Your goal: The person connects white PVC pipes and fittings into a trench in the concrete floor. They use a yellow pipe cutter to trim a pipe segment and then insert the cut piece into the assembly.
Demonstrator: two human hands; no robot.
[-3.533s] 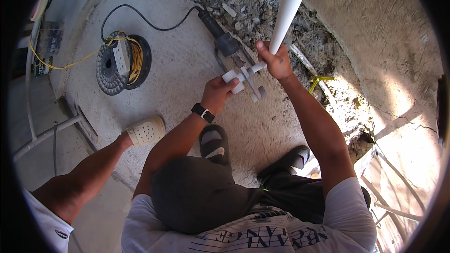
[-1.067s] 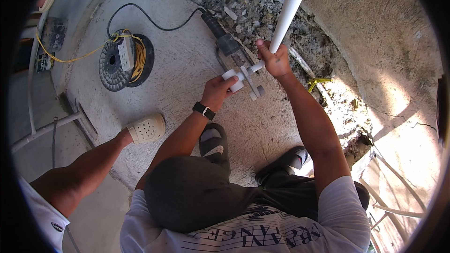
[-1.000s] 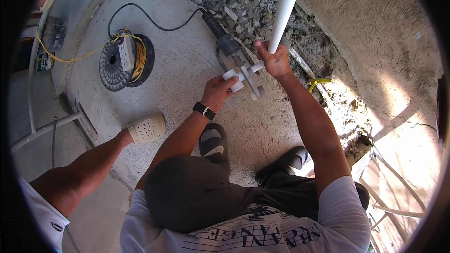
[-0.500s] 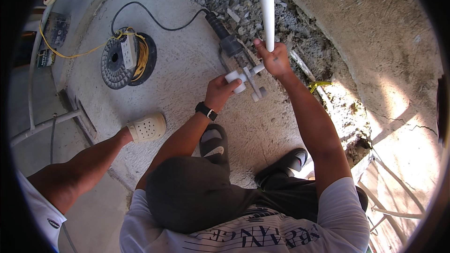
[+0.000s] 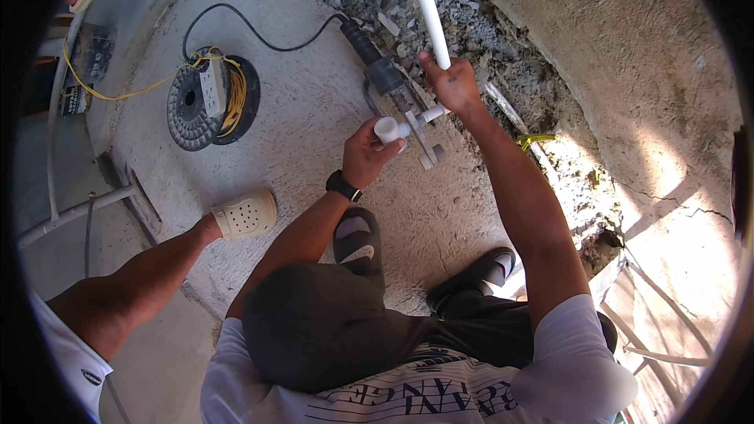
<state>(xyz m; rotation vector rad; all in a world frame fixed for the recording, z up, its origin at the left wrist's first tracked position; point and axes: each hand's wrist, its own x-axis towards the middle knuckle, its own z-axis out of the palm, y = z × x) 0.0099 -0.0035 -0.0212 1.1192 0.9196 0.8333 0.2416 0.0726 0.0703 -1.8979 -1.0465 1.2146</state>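
Note:
My left hand (image 5: 366,155), with a dark watch on its wrist, has its fingers and thumb closed around a white pipe fitting (image 5: 386,130) whose round opening faces up. The fitting presses against one side of the flat metal plate of a pipe fusion heating tool (image 5: 383,76), which lies on the concrete. My right hand (image 5: 455,86) is closed around the lower end of a long white pipe (image 5: 426,12) that rises toward the top of the view. A short white pipe piece (image 5: 433,114) runs from near that hand to the plate's other side; its join is hidden.
The tool's black cord (image 5: 267,43) leads to a power strip (image 5: 212,90) on a cable reel (image 5: 188,114). Another person's foot in a beige clog (image 5: 247,214) stands at left. Rubble (image 5: 471,23), a loose white pipe (image 5: 506,107) and a yellow-green item (image 5: 536,141) lie at right.
My left hand has turned the fitting so its opening faces up. My right hand and the long pipe have shifted a little up and left. The heating tool stays in place.

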